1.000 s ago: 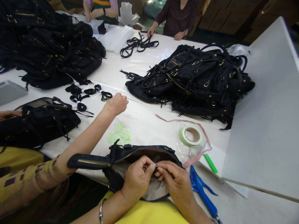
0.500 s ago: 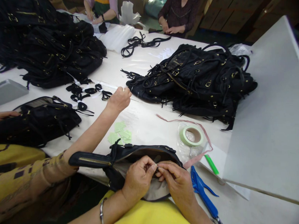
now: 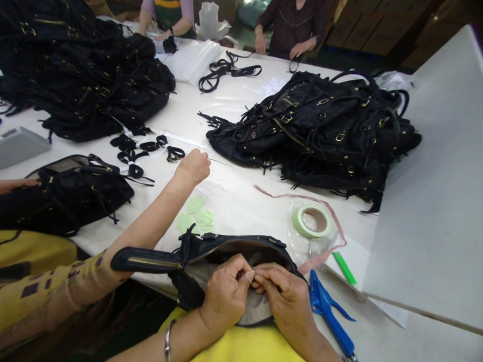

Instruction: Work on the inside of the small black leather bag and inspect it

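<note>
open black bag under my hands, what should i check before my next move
1. Mouth of the black bag open: ok, it gapes with the lining showing.
2. Left hand and right hand together: ok, fingertips pinched and meeting over the opening.
3. What the fingertips hold: cannot tell, too small and partly hidden.
4. Blue tool within easy reach: ok, probably; it lies on the table beside the right forearm.
5. Co-worker's arm clear of the zipper end: cannot tell, they overlap in this view.
</note>
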### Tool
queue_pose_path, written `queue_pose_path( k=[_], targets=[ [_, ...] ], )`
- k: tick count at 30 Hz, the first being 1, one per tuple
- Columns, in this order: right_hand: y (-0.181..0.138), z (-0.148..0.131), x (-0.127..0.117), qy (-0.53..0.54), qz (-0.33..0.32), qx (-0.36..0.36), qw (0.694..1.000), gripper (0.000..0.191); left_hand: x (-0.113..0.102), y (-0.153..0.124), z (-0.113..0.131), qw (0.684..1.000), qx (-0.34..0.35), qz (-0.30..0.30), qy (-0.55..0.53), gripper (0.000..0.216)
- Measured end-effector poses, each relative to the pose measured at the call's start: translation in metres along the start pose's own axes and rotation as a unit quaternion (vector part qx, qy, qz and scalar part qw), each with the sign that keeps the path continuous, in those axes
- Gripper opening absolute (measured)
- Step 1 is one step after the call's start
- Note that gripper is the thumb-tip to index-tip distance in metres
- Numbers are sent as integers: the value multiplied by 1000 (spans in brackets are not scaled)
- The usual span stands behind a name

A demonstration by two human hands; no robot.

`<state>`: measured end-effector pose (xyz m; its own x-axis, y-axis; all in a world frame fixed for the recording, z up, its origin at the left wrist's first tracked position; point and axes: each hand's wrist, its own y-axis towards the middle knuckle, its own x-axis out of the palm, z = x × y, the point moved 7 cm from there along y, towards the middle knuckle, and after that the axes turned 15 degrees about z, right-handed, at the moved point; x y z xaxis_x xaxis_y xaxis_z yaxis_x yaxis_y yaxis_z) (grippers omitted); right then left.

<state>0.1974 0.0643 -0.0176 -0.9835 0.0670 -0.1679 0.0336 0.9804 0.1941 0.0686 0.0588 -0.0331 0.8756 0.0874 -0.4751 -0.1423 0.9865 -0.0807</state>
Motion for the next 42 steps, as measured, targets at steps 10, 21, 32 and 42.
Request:
queue_pose_path(
  k=[10, 21, 32, 42],
  targets=[
    [1, -13, 5, -48, -7, -76, 996, 26, 0, -5, -2, 1000, 1, 4, 7, 31],
    [6, 0, -3, -32, -13, -37, 999, 21, 8, 3, -9, 997, -61, -22, -49, 32],
    [4, 3, -8, -43, 6, -26, 999, 18, 1, 2, -6, 998, -32, -37, -37, 26],
    [5, -2, -9, -69, -9, -17, 997, 15, 1, 2, -6, 999, -34, -40, -10, 22]
  ],
)
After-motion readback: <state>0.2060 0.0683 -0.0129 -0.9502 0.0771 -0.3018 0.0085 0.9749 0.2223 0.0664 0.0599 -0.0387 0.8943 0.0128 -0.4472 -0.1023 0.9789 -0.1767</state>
